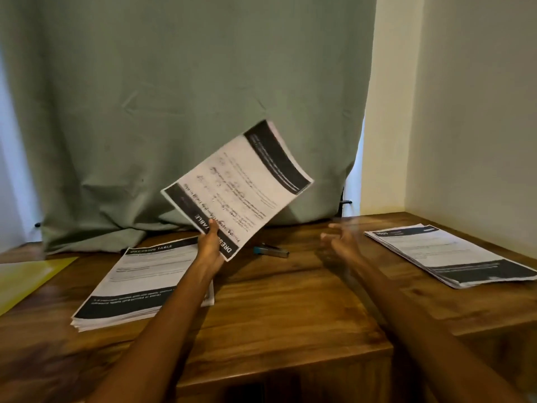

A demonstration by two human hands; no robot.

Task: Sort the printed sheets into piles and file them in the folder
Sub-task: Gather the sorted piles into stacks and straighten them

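One black-banded printed sheet (238, 187), tilted, text blurred.

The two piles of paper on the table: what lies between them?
In the head view, between the left pile and the right pile lies a small blue object on bare table.

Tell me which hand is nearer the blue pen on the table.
Right. The right hand hovers open just right of the blue pen; the left hand, gripping a raised sheet, is farther left.
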